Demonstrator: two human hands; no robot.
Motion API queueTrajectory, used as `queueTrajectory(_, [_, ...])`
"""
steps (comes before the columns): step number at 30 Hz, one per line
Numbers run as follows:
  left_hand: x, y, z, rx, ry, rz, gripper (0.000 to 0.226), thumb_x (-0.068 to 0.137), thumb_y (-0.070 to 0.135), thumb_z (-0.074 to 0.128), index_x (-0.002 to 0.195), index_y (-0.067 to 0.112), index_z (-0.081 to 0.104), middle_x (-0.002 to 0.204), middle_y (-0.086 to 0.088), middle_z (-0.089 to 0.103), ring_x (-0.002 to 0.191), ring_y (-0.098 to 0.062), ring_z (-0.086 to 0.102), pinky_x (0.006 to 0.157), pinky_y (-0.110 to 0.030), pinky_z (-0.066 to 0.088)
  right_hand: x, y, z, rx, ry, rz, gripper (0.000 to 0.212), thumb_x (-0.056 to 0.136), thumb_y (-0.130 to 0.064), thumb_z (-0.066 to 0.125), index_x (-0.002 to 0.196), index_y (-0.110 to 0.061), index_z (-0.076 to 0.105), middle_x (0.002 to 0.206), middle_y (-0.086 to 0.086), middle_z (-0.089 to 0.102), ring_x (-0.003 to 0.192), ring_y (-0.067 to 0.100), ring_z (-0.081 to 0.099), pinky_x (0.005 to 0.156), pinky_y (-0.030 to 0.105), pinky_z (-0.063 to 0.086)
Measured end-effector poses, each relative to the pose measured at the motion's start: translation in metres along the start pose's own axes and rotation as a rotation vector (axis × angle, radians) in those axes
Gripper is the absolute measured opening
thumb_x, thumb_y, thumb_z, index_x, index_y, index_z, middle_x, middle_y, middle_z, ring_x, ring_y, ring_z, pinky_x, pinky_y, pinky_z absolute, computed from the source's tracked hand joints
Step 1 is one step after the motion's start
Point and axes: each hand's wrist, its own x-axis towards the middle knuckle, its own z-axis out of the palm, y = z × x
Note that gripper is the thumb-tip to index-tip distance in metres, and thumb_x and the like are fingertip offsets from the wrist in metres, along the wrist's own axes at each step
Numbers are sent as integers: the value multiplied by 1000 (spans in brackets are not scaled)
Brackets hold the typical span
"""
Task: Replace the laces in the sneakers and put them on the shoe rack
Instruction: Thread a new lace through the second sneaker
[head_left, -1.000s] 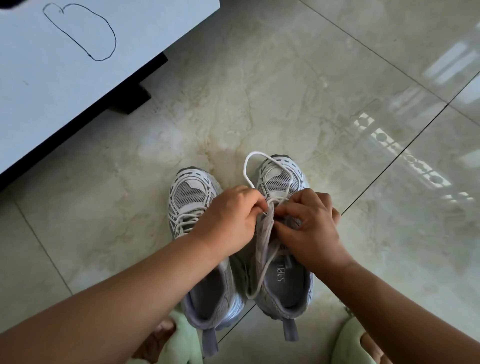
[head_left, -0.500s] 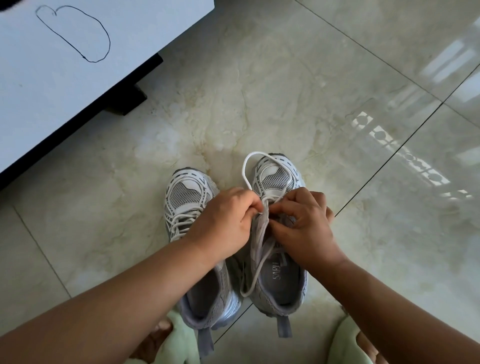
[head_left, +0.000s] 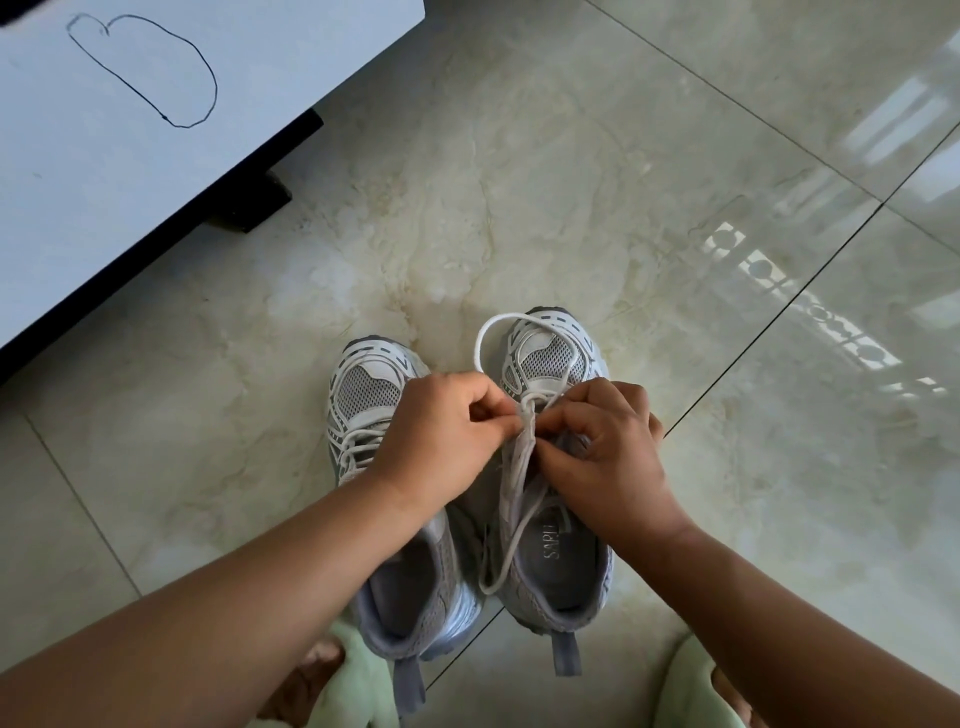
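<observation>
My feet in green slippers (head_left: 358, 675) stood nearest, at the frame's bottom edge. Two grey sneakers sat side by side on the floor (head_left: 571, 182), toes pointing away. Left sneaker (head_left: 374, 415): laced. Right sneaker (head_left: 556, 551): my left hand (head_left: 441, 431) and right hand (head_left: 602, 447) both pinched its white lace (head_left: 524, 457) over the tongue; one loop arched over the toe. Beyond, far left: a white table (head_left: 130, 182) bearing a drawn outline.
</observation>
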Motion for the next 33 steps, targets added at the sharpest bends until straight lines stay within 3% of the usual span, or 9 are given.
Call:
queueTrajectory(7, [0,9,-12,75,-251,110,10,80,19,70,89,18,72,82,9,69,71,-2,62,67,-14,47,2,4,3,-6,30,-10,8,65,-30,64,61,-24,69,77,-18,52,95,6,34,79,26,17])
queueTrajectory(10, [-11,10,-7,242,-320,87,35,72,35,68,103,25,56,98,13,58,85,-4,57,76,-20,46,3,5,4,47,40,-10,5,64,-19,67,59,-20,68,73,-18,52,94,14,40,79,37,35])
queueTrajectory(14, [-26,19,9,324,-81,63,25,79,24,61,101,19,50,90,3,60,83,-20,59,69,-29,45,10,-1,-4,60,-35,-142,7,60,-9,58,56,-13,61,72,-7,51,80,21,48,71,18,37])
queueTrajectory(18, [-26,13,10,293,11,62,24,83,17,56,105,16,50,90,-2,64,79,-22,62,66,-31,46,6,8,-34,65,-54,-242,10,63,-1,61,57,-7,55,75,3,51,75,17,50,68,14,36])
queueTrajectory(23, [-28,8,12,302,78,88,47,82,19,56,127,19,41,93,1,62,77,-17,57,61,-15,30,-14,52,-62,-140,-26,-60,21,67,-11,66,58,-22,51,75,-3,51,76,24,50,71,11,32])
queueTrajectory(26, [-27,7,15,286,107,79,34,79,21,62,111,19,51,89,1,65,79,-21,62,62,-22,39,-16,51,-55,-151,-28,1,5,67,-26,63,68,-23,59,81,-6,53,83,22,52,67,22,36])
queueTrajectory(29, [-28,6,16,295,136,98,22,75,21,70,91,17,56,78,-1,66,71,-25,63,59,-32,48,-5,28,-45,-98,5,-17,35,70,-42,62,97,-21,68,94,-7,56,93,15,51,77,29,39])
queueTrajectory(31, [-28,6,16,284,147,100,19,74,22,73,83,18,57,74,-1,66,68,-25,63,58,-32,48,4,9,-36,-87,-21,-114,35,70,-45,63,96,-22,70,92,-3,60,90,19,52,76,33,41])
queueTrajectory(33, [-28,6,16,246,144,91,22,74,22,74,75,22,52,70,0,65,66,-24,62,56,-33,47,10,-3,-23,-160,-51,-215,21,68,-36,62,80,-21,72,81,-1,61,83,27,54,71,38,44])
